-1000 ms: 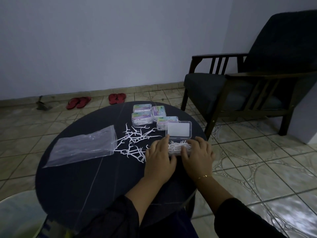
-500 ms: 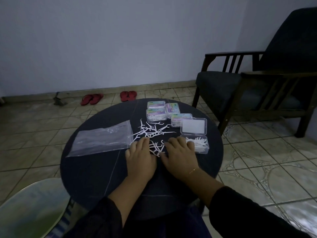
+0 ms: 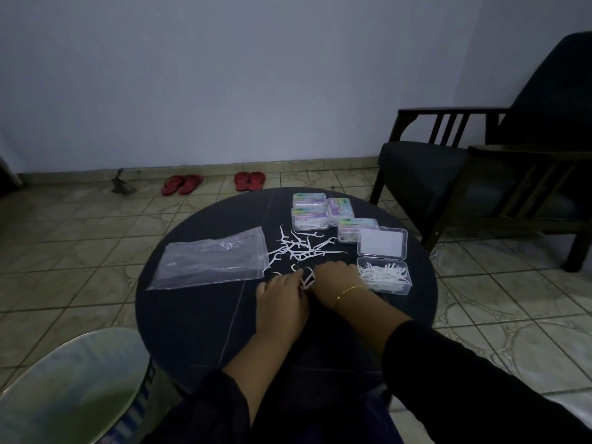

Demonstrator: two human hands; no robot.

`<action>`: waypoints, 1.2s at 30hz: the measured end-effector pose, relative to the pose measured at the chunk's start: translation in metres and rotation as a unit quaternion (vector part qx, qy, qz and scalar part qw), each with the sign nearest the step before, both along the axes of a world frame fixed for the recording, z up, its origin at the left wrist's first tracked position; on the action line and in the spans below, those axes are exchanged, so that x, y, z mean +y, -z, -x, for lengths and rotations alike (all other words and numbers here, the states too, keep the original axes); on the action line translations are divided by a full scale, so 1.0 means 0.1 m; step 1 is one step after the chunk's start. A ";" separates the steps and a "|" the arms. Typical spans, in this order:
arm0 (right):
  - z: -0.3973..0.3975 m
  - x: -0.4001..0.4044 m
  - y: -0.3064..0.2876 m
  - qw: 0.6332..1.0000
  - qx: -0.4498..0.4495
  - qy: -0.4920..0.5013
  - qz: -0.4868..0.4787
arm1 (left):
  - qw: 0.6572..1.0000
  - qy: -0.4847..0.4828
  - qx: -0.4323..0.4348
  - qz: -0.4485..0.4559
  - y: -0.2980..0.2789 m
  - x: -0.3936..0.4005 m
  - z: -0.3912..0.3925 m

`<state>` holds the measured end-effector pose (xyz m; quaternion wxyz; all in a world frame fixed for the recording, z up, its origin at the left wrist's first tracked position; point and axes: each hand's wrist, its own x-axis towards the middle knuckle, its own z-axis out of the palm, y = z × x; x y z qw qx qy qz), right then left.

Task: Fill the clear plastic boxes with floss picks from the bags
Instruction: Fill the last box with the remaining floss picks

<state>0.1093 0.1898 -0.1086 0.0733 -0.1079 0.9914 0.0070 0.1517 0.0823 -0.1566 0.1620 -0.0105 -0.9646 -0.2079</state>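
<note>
Both hands sit together at the near middle of the round dark table [image 3: 192,315], almost touching. The left hand [image 3: 282,296] and right hand [image 3: 336,283] have fingers curled down over a small cluster of white plastic floss picks [image 3: 306,277] between them; they appear to be gathering these, but the light is too dim to say whether either hand actually pinches any. Just right of the right hand stands the open clear plastic box [image 3: 384,278], partly filled with picks, its hinged lid [image 3: 382,244] lying flat beyond it. Left of the left hand lies the flat clear zip bag [image 3: 211,262], seemingly near empty. Beyond the fingertips is the loose scatter of white picks [image 3: 301,246], and farther still four closed filled boxes [image 3: 310,216]. Risks, as judged: the picks interlock at their forked heads, so a lifted bunch may drag stragglers and drop them short of the box; a sweep rightward could nudge the light box toward the table edge; overfilling or crosswise picks may stop the lid from closing; poor light may leave picks unnoticed.
</note>
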 end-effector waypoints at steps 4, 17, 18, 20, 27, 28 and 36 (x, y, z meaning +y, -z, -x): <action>0.00 0.06 -0.01 1.000 -0.013 0.001 0.003 | 0.997 0.033 0.007 -0.071 0.01 -0.04 0.01; -0.18 0.12 0.07 0.987 -0.029 0.055 0.146 | 0.951 0.120 -0.025 -0.285 -0.01 -0.07 -0.08; -0.20 0.10 0.07 0.982 -0.041 0.063 0.172 | 0.947 0.125 -0.032 -0.293 -0.01 -0.07 -0.08; -0.22 0.06 0.07 0.981 -0.043 0.059 0.182 | 0.943 0.129 -0.032 -0.304 -0.01 -0.08 -0.08; -0.30 0.04 0.13 0.993 0.042 0.085 0.069 | 0.960 0.080 0.032 -0.267 -0.02 -0.08 -0.09; -0.30 0.03 0.12 0.994 0.040 0.084 0.066 | 0.965 0.075 0.045 -0.246 -0.01 -0.09 -0.08; -0.15 0.13 0.01 1.000 0.002 0.016 0.019 | 0.988 0.092 0.051 -0.111 0.02 -0.09 -0.05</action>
